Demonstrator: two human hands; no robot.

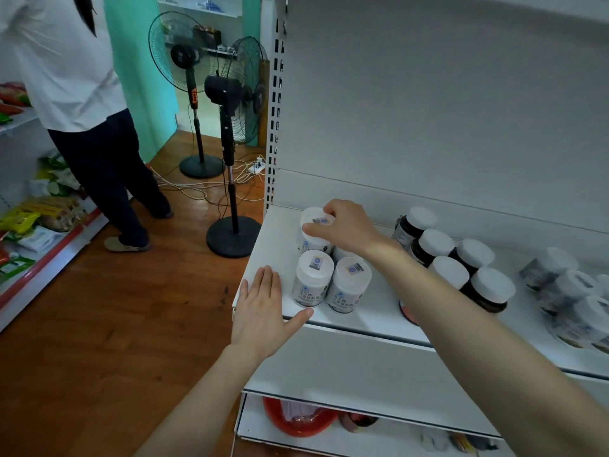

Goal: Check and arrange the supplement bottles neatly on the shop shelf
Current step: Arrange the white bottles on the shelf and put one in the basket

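Right hand [346, 227]: I note fingers and thumb curled round the lid of the rear white bottle [311, 242], gripping it. I cannot tell whether its base sits on the shelf [379, 313]. Nearer to me than those fingers, the front-left bottle [311, 280] and front-right bottle [349, 285] stand upright side by side. Left hand [262, 308]: flat on the shelf edge, fingers straight and together, thumb spread, holding nothing. Its fingertips lie just left of the front-left bottle. Dark bottles [491, 288] cluster to the right of the right wrist.

A bystander [66, 61] stands near two fans [224, 90]; below, perhaps a basket [298, 425].
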